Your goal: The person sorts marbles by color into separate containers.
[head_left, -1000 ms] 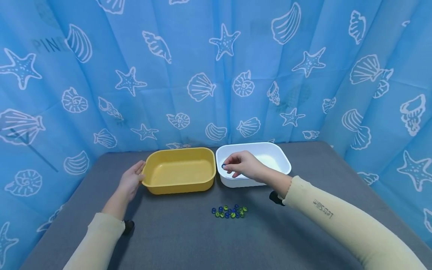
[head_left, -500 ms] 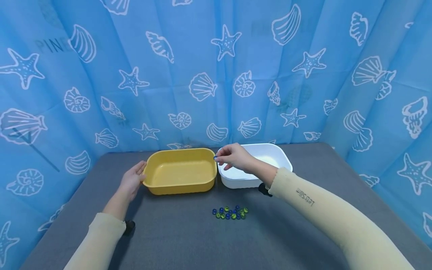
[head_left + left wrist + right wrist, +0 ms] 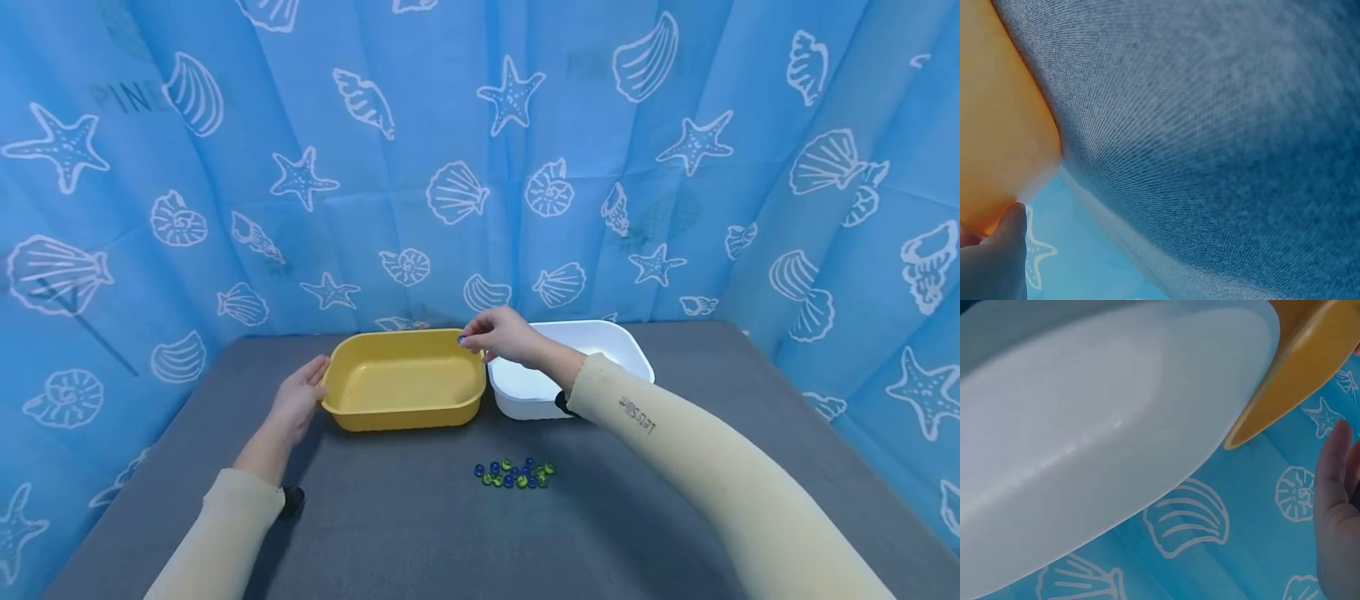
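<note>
In the head view my right hand (image 3: pixel 504 335) pinches a small blue marble (image 3: pixel 462 338) between thumb and fingertips. It hovers above the right end of a yellow tub (image 3: pixel 408 419), at the back corner. My left hand (image 3: pixel 296 400) grips the tub's left rim; the left wrist view has the thumb (image 3: pixel 1013 226) right at that rim. A white tub (image 3: pixel 536 409) stands close to the yellow one's right side, partly behind my right forearm. Several blue and yellow-green marbles (image 3: pixel 522 482) lie in a loose cluster on the grey cloth. The right wrist view hides the pinched marble.
Grey cloth (image 3: pixel 390 525) covers the table. Behind and at both sides hangs a blue curtain (image 3: pixel 420 225) printed with white shells and starfish, close to the table's back edge. A dark wrist camera (image 3: pixel 564 405) sits under the right cuff.
My right hand has moved left with the blue marble, from over the white tub to over the yellow tub's right end. The left hand stays at its rim.
</note>
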`<action>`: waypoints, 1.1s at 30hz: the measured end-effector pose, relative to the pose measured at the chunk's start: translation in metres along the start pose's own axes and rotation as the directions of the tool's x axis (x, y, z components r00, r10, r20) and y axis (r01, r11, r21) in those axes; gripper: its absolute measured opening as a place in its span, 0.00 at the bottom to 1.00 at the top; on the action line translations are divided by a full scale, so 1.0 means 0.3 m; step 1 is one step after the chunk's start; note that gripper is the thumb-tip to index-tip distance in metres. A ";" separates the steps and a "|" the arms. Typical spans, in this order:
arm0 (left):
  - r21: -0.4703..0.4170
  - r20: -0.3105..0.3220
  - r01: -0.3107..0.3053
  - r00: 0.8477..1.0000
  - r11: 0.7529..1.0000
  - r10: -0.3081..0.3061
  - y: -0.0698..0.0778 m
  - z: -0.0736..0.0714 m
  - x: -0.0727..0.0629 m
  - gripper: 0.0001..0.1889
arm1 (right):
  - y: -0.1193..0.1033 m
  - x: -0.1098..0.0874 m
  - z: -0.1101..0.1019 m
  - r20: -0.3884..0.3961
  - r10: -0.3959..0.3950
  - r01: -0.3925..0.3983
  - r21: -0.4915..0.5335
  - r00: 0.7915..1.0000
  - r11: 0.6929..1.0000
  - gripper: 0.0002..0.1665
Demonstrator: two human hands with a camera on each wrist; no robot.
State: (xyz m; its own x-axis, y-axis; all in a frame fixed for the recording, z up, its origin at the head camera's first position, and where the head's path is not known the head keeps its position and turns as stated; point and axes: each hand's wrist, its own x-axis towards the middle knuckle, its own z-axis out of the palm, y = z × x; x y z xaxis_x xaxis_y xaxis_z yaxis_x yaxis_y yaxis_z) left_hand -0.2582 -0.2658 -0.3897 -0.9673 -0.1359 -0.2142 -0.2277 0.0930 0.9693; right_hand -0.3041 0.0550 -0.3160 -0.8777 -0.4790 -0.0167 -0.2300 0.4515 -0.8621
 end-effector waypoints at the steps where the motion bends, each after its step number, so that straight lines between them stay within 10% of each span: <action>1: 0.000 0.000 -0.003 1.000 1.000 0.003 0.000 0.001 0.001 0.33 | -0.003 0.007 0.003 0.002 -0.004 0.004 0.000 1.000 1.000 0.10; 33: -0.013 -0.007 -0.005 1.000 1.000 0.005 -0.003 -0.002 -0.002 0.32 | -0.151 0.169 0.086 0.114 -0.088 0.089 -0.008 0.990 0.996 0.10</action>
State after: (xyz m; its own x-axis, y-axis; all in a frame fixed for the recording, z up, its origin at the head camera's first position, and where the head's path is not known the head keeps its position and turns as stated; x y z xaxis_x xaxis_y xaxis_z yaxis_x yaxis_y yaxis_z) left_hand -0.2573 -0.2664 -0.3903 -0.9676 -0.1426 -0.2083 -0.2211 0.0804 0.9719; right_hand -0.3275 -0.0092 -0.2910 -0.8003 -0.5997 0.0011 -0.3107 0.4131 -0.8560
